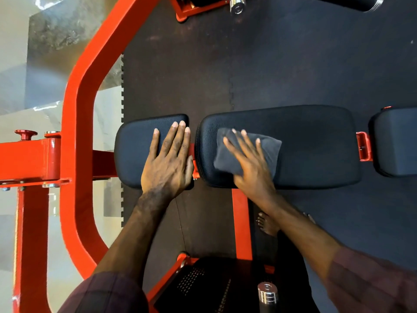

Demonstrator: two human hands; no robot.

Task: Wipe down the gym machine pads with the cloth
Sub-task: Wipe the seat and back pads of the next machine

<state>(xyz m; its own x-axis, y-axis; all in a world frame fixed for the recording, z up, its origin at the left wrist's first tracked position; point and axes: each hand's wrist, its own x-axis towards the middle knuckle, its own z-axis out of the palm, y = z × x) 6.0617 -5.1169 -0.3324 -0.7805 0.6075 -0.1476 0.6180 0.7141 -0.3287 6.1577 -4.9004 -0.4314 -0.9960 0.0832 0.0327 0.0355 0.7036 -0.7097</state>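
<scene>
Flat now, both hands: left hand (168, 159) spread on small pad (135, 152), right hand (249, 159) spread on cloth (228, 157) atop long pad (316, 145), no legible writing.

Three black pads (316, 143), one grey cloth (228, 154), two hands (168, 163).

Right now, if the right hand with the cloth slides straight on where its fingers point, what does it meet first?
Probably only more of the middle pad. The right hand presses the cloth flat, fingers pointing toward the pad's far edge; beyond it lies floor mat.
</scene>
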